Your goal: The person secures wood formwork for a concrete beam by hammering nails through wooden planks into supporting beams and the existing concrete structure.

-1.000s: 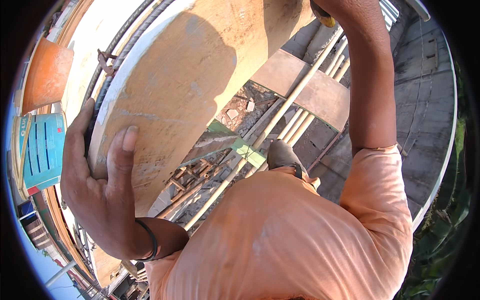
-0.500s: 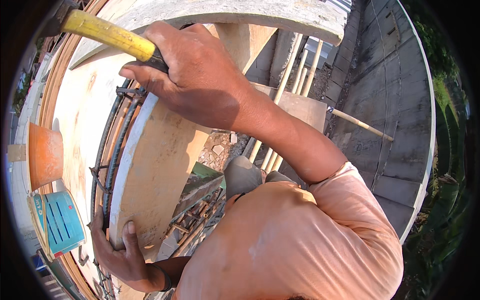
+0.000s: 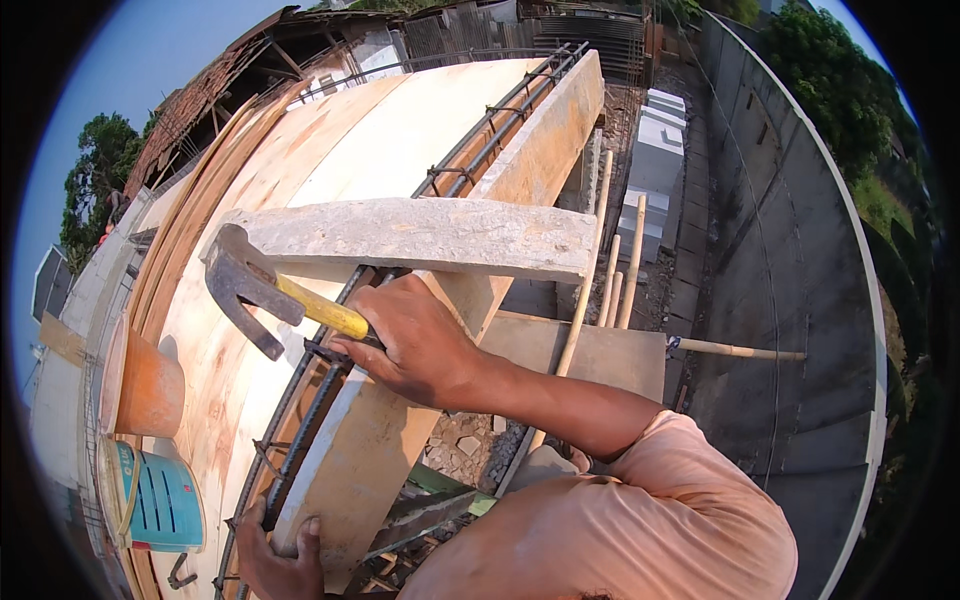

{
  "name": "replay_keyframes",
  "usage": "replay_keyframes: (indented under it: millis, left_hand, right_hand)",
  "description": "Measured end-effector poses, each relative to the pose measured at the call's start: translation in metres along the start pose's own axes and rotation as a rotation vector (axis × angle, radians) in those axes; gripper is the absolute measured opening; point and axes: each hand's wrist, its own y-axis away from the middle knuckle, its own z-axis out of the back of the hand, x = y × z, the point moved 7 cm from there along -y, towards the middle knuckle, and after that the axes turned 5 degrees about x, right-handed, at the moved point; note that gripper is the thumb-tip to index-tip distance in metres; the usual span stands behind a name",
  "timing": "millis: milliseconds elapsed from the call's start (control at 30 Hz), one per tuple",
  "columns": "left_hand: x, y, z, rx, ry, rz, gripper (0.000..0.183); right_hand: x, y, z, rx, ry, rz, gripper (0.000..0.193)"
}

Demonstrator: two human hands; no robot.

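My right hand (image 3: 420, 340) is closed round the yellow handle of a claw hammer (image 3: 258, 290); the dark metal head and claw hang over the plywood to the left. This hand rests at the upper edge of a wooden formwork board (image 3: 350, 460), beside the steel rebar (image 3: 318, 405). Lower left, my left hand (image 3: 283, 562) pinches the same board's edge, thumb on its near face and fingers on the rebar side. A rough, whitish plank (image 3: 420, 232) lies across the rebar and the boards just beyond the hammer.
An orange bucket (image 3: 150, 388) and a blue slotted container (image 3: 160, 500) stand at the left on the plywood deck (image 3: 215, 400). Bamboo poles (image 3: 590, 310) rise at the right over rubble (image 3: 463, 440). A grey wall (image 3: 765, 290) runs along the right, with pale blocks (image 3: 655, 150) below.
The view has tilted up, showing more of the deck and the far end. The hammer head has come fully into sight. Both hands keep their grips.
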Motion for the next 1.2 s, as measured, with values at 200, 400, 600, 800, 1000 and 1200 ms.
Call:
replay_keyframes:
  millis: [200, 400, 600, 800, 1000, 1200]
  left_hand:
    - [-0.014, -0.002, 0.005, 0.030, 0.015, -0.015, 0.055]
    - [-0.011, -0.031, -0.014, 0.132, 0.393, 0.133, 0.049]
    - [-0.094, -0.050, -0.002, -0.187, 0.168, -0.218, 0.041]
    - [-0.198, -0.081, -0.063, 0.202, 0.167, -0.427, 0.046]
    - [-0.212, -0.104, -0.079, 0.199, 0.076, -0.292, 0.043]
    - [-0.238, -0.112, -0.089, 0.094, -0.028, -0.365, 0.038]
  right_hand:
    - [-0.002, 0.006, 0.002, 0.053, -0.064, 0.123, 0.022]
    - [0.006, 0.041, 0.037, -0.087, -0.204, 0.346, 0.039]
    - [-0.070, 0.161, 0.013, 0.199, -0.300, 0.173, 0.030]
    - [-0.252, 0.386, 0.001, 0.483, -0.092, -0.777, 0.026]
    - [-0.338, 0.608, 0.053, 0.210, 0.095, -1.475, 0.035]
    - [-0.360, 0.712, 0.098, 0.026, 0.211, -1.776, 0.039]
